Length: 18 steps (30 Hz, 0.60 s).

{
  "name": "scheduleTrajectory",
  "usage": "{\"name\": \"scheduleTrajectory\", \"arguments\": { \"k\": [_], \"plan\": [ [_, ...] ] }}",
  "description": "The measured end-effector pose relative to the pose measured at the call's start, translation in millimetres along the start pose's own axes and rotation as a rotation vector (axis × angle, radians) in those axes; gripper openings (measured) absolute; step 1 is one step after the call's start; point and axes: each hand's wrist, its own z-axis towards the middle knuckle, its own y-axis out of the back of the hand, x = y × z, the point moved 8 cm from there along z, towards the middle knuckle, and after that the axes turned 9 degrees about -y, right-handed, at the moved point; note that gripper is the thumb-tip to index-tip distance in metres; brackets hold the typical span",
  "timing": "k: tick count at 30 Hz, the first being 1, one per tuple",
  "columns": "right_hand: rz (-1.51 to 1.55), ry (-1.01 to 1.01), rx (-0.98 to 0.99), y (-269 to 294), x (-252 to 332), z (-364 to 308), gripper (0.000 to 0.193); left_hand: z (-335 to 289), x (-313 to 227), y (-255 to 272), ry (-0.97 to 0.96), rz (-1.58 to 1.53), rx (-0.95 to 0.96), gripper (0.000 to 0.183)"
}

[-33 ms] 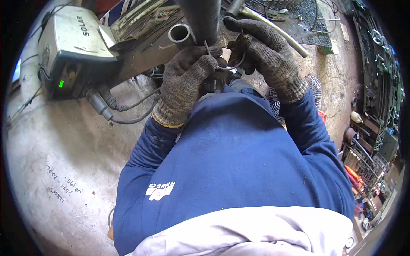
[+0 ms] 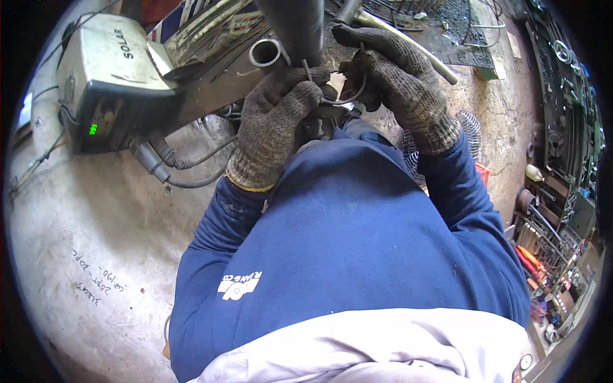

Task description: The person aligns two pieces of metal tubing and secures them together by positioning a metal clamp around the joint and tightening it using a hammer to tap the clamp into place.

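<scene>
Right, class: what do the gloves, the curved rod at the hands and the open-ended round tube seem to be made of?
Gloves: knitted yarn, perhaps cotton, matte and soiled; ribbed stitches show.
Curved rod: probably metal, thin and greyish, with a faint sheen.
Round tube: likely metal, its rim pale and bright; which metal, the view leaves open.

The left hand (image 2: 271, 131) hides part of the bent rod (image 2: 341, 103). The far edge cuts off the dark pipe (image 2: 295, 29). Items (image 2: 529, 256) at right, perhaps tools, look indistinct.

Dark tube (image 2: 295, 32) just beyond the hands (image 2: 271, 121)
</scene>
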Motion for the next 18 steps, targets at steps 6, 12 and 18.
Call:
{"name": "scheduleTrajectory", "arguments": {
  "k": [6, 12, 18],
  "plan": [
    [-0.018, 0.030, 0.015, 12, 16, -8, 0.036, 12, -17, -11, -0.162, 0.177, 0.070, 0.033],
    [0.423, -0.155, 0.037, 16, -7, -15, 0.033, 9, -33, -34, -0.272, 0.283, 0.229, 0.036],
    [0.344, -0.315, -0.014, 7, -8, -36, 0.034, 11, -58, -41, -0.641, 0.897, 0.293, 0.027]
  ]
}}
